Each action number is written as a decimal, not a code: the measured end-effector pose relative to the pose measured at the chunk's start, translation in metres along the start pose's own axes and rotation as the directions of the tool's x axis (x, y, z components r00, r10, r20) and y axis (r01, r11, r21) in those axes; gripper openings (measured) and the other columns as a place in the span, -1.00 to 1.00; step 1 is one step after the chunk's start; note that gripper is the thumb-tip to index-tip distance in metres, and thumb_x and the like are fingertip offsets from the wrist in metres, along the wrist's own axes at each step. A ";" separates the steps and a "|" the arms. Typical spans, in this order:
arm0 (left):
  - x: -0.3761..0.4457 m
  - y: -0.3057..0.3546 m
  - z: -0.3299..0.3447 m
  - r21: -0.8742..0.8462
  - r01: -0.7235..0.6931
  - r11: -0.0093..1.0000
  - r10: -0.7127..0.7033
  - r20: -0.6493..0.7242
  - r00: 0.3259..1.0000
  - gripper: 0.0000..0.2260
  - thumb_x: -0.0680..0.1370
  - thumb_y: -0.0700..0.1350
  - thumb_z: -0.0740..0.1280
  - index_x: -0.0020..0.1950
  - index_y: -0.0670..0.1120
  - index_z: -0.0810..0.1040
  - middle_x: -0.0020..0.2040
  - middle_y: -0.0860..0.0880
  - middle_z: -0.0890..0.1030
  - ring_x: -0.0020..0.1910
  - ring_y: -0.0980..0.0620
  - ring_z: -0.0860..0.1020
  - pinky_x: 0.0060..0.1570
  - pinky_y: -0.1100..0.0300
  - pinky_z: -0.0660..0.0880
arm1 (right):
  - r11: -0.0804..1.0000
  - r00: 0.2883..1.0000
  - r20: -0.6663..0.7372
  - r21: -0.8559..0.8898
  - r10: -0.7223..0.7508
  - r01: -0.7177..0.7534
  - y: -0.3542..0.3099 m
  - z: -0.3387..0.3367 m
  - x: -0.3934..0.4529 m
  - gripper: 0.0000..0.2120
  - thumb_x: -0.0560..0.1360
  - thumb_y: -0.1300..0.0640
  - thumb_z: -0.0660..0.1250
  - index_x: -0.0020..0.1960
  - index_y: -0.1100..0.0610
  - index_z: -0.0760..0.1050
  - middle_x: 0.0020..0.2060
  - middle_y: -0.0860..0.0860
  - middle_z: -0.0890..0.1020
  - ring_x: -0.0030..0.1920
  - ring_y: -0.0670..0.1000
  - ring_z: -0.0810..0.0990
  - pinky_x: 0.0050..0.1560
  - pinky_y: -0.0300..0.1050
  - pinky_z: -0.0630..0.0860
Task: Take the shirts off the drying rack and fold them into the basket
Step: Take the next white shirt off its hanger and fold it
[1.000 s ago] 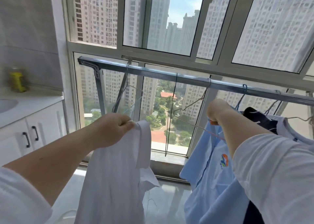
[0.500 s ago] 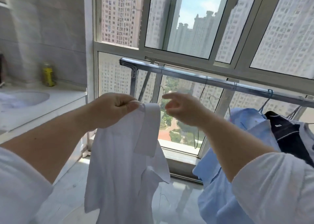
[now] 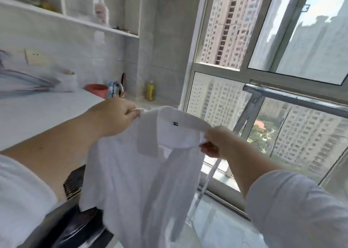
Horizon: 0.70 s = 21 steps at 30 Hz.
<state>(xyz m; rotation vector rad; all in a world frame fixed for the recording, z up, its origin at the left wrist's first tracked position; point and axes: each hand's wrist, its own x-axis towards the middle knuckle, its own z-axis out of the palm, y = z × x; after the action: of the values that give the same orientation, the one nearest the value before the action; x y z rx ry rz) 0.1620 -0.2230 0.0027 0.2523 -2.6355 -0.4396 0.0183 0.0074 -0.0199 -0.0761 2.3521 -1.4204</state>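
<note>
Grey tiled wall (image 3: 116, 55) with white shelf (image 3: 75, 20) and counter (image 3: 37, 112) — big window (image 3: 282, 40) on daylit tower blocks, glossy pale floor (image 3: 222, 227).

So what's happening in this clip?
A person is holding a white shirt up by its collar, off the drying rack. The left hand and right hand each pinch one side of the collar, and the shirt hangs open between them. No basket is in view yet.

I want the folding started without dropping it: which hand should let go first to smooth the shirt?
Probably the right hand: it only pinches the white collared cotton shirt at the collar's end, while the left hand grips the other shoulder firmly.
</note>
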 end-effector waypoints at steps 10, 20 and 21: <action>-0.030 -0.075 -0.051 0.151 0.204 0.967 -0.191 -0.096 0.977 -0.73 0.58 0.07 0.18 -0.30 0.09 0.44 -0.24 0.00 0.49 -0.16 -0.07 0.42 -0.24 0.14 0.29 | 0.943 0.914 0.301 0.270 -0.272 0.192 -0.076 0.090 -0.018 -0.94 0.52 0.27 0.25 -0.05 0.24 0.49 -0.06 0.19 0.63 -0.03 0.14 0.61 0.09 -0.02 0.55; -0.006 -0.093 -0.072 -0.101 0.399 0.911 -0.406 -0.374 0.834 -0.81 0.63 -0.04 0.11 -0.10 -0.12 0.36 -0.14 -0.11 0.45 -0.15 -0.11 0.36 -0.25 0.11 0.21 | 0.601 0.650 0.291 -0.246 -0.703 0.760 -0.111 0.118 0.010 -0.88 0.41 -0.03 0.38 -0.16 -0.02 0.49 -0.10 0.00 0.54 -0.06 0.05 0.51 -0.10 -0.17 0.48; -0.001 -0.093 -0.071 -0.136 0.417 0.899 -0.437 -0.359 0.825 -0.79 0.62 -0.01 0.12 -0.11 -0.11 0.38 -0.18 -0.08 0.45 -0.19 -0.09 0.37 -0.30 0.11 0.21 | 0.674 0.661 0.336 -0.094 -0.671 0.733 -0.112 0.122 0.019 -0.88 0.37 -0.06 0.38 -0.23 -0.05 0.48 -0.14 0.00 0.55 -0.06 0.07 0.53 0.04 -0.01 0.54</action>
<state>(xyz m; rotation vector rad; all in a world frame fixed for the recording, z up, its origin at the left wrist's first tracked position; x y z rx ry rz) 0.2058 -0.3284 0.0300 0.8376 -2.1683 -0.5384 0.0272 -0.1543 0.0212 -1.3117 2.3090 -1.2979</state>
